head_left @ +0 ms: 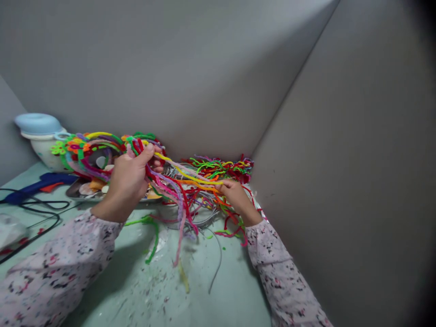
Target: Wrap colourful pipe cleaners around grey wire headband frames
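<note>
My left hand (131,175) is closed around a bunch of fuzzy pipe cleaners (170,188) in red, pink, purple, yellow and green, their loose ends hanging down to the right. At the far ends of several yellow, orange and pink strands, my right hand (235,195) pinches with thumb and fingers, so those strands stretch between both hands. Behind the right hand lies a heap of more pipe cleaners (221,168), mostly red and green. Coiled grey wire (204,220) rests beneath the stretched strands.
Flower-trimmed fuzzy hoops (91,150) lean near a white cup with a blue lid (39,125). A metal tray (76,196) holds small pieces. A blue glue gun (37,186) and black cable (51,218) lie left. Grey panels (211,81) enclose the pale green table (136,290). One green strand (155,240) lies in front.
</note>
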A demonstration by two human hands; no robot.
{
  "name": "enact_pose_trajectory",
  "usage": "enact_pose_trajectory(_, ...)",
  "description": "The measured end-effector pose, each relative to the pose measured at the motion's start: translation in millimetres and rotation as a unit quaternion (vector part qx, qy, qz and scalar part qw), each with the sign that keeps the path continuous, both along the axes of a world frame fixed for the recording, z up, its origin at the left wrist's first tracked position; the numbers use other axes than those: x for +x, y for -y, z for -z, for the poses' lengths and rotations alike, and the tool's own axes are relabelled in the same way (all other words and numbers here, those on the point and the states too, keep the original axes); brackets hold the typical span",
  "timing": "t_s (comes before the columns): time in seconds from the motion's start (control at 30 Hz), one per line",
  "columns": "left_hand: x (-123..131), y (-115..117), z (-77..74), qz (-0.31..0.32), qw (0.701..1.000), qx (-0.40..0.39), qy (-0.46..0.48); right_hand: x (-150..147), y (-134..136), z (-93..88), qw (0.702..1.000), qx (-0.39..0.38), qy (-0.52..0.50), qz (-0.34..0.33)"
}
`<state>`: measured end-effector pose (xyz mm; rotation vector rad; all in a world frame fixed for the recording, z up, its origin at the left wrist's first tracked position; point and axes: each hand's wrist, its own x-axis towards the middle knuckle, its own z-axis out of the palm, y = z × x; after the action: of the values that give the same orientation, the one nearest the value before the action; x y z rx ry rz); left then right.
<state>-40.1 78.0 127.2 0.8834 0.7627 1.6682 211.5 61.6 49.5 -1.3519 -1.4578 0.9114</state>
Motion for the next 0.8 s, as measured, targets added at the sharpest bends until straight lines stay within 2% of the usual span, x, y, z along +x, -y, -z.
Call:
enact_pose_trajectory(0.1, 2, 4, 0.3, 0.026, 0.999, 0.017, -0.007, 2, -2, -3.9, 0.997, 0.040, -0.021, 0.063)
enact_pose_trajectory(0.23, 3, 6, 1.7, 0.032, 0.998, 0.025, -0.037, 3, -5, -5.1, 0.979, 0.025, -0.186, 0.085)
enact_pose_trajectory(0.33, 2, 5, 2.5, 0.027, 0.999, 0.024, -0.036, -1, -4, -5.6, 0.960, 0.017, -0.271, 0.062)
enact_pose_trajectory(0.5, -3, 2, 2.9, 0.048, 0.998, 0.016, -0.048, -5, -1, -5.8, 0.917, -0.029, -0.398, -0.024)
enact_pose_trajectory(0.67, -2, 0, 4.2, 0.064, 0.997, 0.006, -0.032, -6, 6, -9.8, 0.922, -0.043, -0.375, -0.083)
enact_pose_trajectory(0.8, -3, 2, 0.9, 0.067, 0.998, -0.004, -0.009, -2, 7, -9.6, 0.962, 0.007, -0.268, -0.049)
